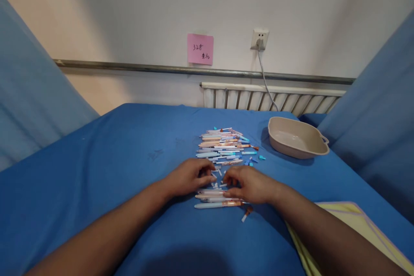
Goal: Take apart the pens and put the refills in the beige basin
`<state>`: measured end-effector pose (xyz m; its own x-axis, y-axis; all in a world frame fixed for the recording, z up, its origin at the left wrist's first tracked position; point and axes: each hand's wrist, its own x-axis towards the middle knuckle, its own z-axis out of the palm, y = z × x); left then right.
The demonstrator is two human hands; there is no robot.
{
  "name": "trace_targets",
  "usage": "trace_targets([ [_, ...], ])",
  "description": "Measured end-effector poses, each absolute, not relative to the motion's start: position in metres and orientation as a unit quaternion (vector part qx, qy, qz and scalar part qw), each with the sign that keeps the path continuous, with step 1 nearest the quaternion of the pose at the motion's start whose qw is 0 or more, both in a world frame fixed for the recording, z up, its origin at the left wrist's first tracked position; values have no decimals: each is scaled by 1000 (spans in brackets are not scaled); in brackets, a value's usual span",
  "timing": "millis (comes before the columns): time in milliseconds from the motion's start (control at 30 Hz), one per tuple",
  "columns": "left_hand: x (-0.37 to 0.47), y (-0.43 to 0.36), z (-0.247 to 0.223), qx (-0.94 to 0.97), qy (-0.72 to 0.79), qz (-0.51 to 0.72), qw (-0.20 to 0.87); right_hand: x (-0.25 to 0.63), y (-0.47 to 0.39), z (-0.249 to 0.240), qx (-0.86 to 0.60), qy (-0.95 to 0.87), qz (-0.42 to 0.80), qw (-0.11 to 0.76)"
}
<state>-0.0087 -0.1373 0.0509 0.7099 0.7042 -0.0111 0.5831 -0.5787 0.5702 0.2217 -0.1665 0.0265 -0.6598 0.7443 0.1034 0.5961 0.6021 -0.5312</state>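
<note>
My left hand and my right hand face each other low over the blue-covered surface. Between them lie several small white pieces, apparently pen parts. The fingers of both hands are curled in among these pieces, with thumbs bent toward the fingertips. Whatever sits at the fingertips is too small to name. Just in front of my hands, a short row of pens lies side by side, partly under my right hand. Beyond my hands spreads a larger row of pale, orange and blue pens.
Loose blue pieces lie right of the far row, and a small brown-and-white piece lies near the front. A beige basin stands at the right. A yellow cloth lies under my right forearm. Blue curtains hang either side.
</note>
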Motion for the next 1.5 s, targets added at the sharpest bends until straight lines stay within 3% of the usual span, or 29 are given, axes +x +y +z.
trace_targets([
  [100, -5, -144, 55, 885, 337, 73, 314, 217, -169, 25, -375, -884, 234, 150],
  [200, -3, -144, 52, 898, 331, 66, 282, 217, -164, 20, -387, -881, 223, 157],
  [433, -4, -139, 41, 902, 363, 125, 199, 214, -156, 11, -412, -855, 241, 202],
  [733, -4, -140, 45, 890, 385, 160, 185, 212, -156, 12, -419, -830, 245, 275],
  [867, -6, -139, 41, 910, 344, 174, 153, 212, -156, 12, -431, -818, 253, 283],
  [1033, -7, -137, 39, 897, 396, 138, 138, 213, -155, 8, -427, -826, 231, 287],
  [1200, -6, -139, 42, 920, 325, 179, 129, 212, -154, 5, -427, -823, 229, 297],
  [1367, -6, -136, 39, 903, 385, 135, 133, 213, -154, 9, -424, -825, 229, 296],
  [1500, -6, -137, 41, 905, 364, 173, 135, 213, -154, 9, -437, -821, 221, 293],
])
